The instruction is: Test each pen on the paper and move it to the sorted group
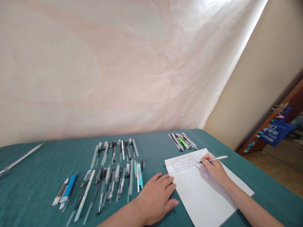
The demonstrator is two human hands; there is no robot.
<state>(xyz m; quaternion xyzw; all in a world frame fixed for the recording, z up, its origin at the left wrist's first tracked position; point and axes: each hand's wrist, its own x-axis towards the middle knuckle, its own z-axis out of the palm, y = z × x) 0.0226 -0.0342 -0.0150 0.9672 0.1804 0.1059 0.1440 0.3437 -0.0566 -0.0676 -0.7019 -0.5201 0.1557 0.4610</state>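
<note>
My right hand (214, 168) is closed round a slim pen (219, 157), its tip down on the white paper (201, 198). Several lines of small dark handwriting (183, 164) fill the upper part of that sheet. Palm down, my left hand (158, 195) lies flat by the paper's left edge with its fingers stretched out and nothing in them. To its left lie rows of taken-apart pens, caps and refills (113, 183). A turquoise pen (140, 175) is the one closest to that hand.
A bundle of pens (182, 142), one bright green, lies beyond the paper. An upper row of pen parts (115, 151) and a blue pen-like piece (68, 190) lie on the green tablecloth (28, 189). A long clear rod (21, 159) is far left. A pale curtain (118, 69) hangs behind.
</note>
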